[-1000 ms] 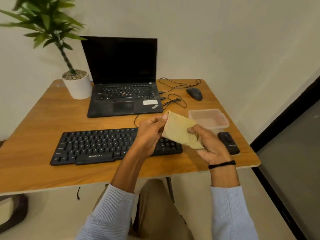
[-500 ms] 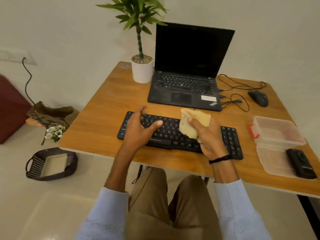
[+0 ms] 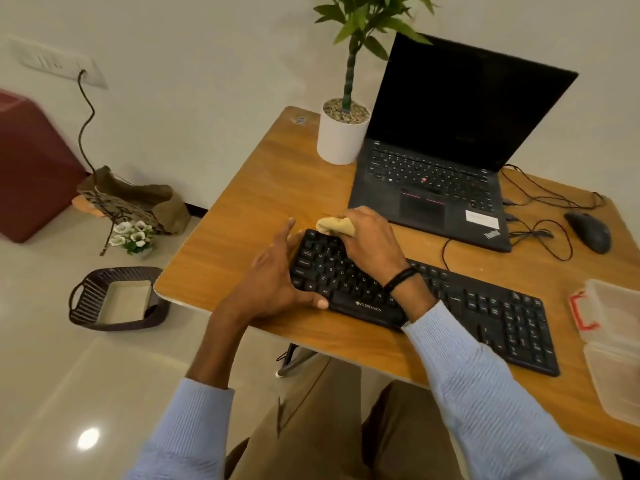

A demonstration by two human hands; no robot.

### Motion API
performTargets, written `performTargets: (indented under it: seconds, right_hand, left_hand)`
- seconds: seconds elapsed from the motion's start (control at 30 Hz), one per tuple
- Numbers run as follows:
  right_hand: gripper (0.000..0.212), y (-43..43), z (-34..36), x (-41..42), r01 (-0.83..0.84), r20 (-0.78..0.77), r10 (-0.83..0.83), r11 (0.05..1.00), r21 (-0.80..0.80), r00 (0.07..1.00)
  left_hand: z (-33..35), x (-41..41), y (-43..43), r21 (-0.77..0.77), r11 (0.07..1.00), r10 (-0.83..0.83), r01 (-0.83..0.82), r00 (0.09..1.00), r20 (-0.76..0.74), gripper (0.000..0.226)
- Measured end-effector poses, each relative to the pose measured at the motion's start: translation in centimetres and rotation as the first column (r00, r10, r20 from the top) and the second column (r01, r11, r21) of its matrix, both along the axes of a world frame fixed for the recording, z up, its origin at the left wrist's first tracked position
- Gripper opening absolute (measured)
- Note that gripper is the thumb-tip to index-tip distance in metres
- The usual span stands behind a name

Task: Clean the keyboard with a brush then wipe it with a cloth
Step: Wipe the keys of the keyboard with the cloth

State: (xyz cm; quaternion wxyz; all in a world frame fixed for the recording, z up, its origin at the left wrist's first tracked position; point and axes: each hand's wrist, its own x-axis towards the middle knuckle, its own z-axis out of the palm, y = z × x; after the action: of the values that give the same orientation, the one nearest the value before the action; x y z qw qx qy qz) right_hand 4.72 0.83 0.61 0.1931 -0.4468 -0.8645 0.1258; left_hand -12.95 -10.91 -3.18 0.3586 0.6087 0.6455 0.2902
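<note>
Tan cloth (image 3: 334,226), soft, bunched into wad, gripped in curled fingers of right hand (image 3: 369,239), pressed on 10 o'clock corner of matte black keyboard (image 3: 502,317). Left hand (image 3: 273,282): fingers spread, bracing keyboard's 9 o'clock end. Half second ago: cloth mid-keyboard, left hand on keys. Wood-grain worktop (image 3: 242,216); laptop (image 3: 433,181) at 1 o'clock; glossy floor (image 3: 52,375).

Wooden desk (image 3: 263,202): keyboard (image 3: 485,317), laptop (image 3: 433,181) (open), mouse (image 3: 588,232)

One keyboard (image 3: 485,313) is counted; around it, one laptop (image 3: 433,188), one mouse (image 3: 588,232), one potted plant (image 3: 341,140) and one clear container (image 3: 613,341); over it, one cloth (image 3: 334,226), one left hand (image 3: 273,282) and one right hand (image 3: 370,240).
</note>
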Motion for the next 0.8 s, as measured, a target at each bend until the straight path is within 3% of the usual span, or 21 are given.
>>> performTargets:
  seconds: [0.23, 0.43, 0.5, 0.67, 0.8]
  right_hand:
    - [0.042, -0.7, -0.5, -1.8, -0.054, 0.181, 0.053, 0.999, 0.002, 0.982]
    - [0.041, -1.5, 1.2, -2.0, -0.108, 0.291, 0.096, 0.994, 0.027, 0.952]
    - [0.041, -1.7, 1.3, -2.0, -0.125, 0.297, 0.117, 0.992, 0.008, 0.948]
    - [0.042, -1.4, 0.8, -2.7, 0.023, 0.214, -0.028, 0.999, 0.025, 0.976]
    - [0.043, -1.5, 0.8, -2.7, -0.052, 0.208, 0.066, 0.996, -0.073, 0.976]
  left_hand:
    - [-0.6, 0.2, 0.0, 0.066, 0.997, 0.03, -0.027, 0.998, -0.047, 0.147]
    - [-0.6, 0.2, -0.2, 0.079, 0.997, 0.032, -0.028, 0.998, -0.048, 0.145]
    - [-0.6, 0.2, -0.2, 0.08, 0.996, 0.033, -0.029, 0.998, -0.05, 0.145]
    - [-0.5, 0.3, -0.2, 0.06, 0.998, 0.032, -0.029, 0.998, -0.05, 0.147]
    - [-0.3, 0.3, -0.4, 0.065, 0.997, 0.044, -0.042, 0.998, -0.041, 0.145]
